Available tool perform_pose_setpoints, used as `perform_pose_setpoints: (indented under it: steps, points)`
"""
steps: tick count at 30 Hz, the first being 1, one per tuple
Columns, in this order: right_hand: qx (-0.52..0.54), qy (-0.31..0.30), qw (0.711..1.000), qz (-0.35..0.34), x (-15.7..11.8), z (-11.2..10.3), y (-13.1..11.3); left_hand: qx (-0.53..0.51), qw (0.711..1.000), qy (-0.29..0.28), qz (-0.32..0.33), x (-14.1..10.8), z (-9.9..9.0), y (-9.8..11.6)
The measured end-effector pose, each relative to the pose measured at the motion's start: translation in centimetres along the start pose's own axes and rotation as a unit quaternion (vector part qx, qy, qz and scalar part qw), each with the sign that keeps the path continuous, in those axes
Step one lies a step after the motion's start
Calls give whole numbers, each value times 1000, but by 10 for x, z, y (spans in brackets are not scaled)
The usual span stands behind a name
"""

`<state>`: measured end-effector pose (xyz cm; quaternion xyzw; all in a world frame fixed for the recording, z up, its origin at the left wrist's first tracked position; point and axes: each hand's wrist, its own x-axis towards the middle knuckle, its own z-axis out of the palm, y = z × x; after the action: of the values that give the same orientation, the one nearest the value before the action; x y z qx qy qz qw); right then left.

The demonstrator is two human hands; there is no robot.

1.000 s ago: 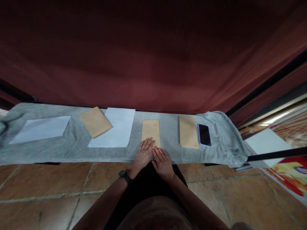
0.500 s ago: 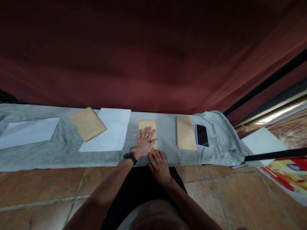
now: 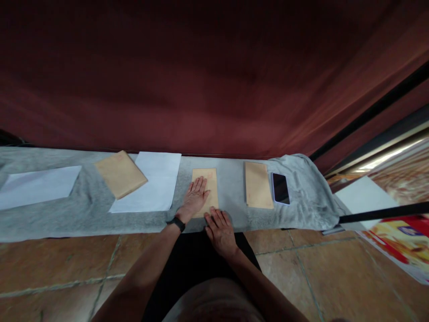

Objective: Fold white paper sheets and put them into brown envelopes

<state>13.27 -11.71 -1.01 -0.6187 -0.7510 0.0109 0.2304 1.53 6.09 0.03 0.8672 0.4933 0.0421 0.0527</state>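
The left hand (image 3: 195,197) hides part of the envelope (image 3: 213,191) beneath; well left of that hand, a white sheet (image 3: 40,185) is cut off.

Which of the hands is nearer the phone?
Right. The right hand is left of the phone, at the near edge of the middle envelope; the left hand lies farther left, on that envelope.

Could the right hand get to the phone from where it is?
Probably yes: the phone lies uncovered, and only flat brown paper lies between it and the right hand, low enough to reach over.
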Motion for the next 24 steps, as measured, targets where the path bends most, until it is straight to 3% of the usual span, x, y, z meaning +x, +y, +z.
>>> perform_pose_setpoints:
  steps: [5,10,13,24]
  points:
    - [1,-6,1000,4,0,1,0,-1,1000,14,5,-41,-6,-3]
    - [5,-20,1000,10,-2,3,1,-33,989,60,131,-98,-3,16]
    - [12,-31,999,-1,-3,1,2,-30,986,61,151,-121,2,20]
    - [0,-16,1000,18,-7,-10,13,-12,988,33,149,-137,-4,4]
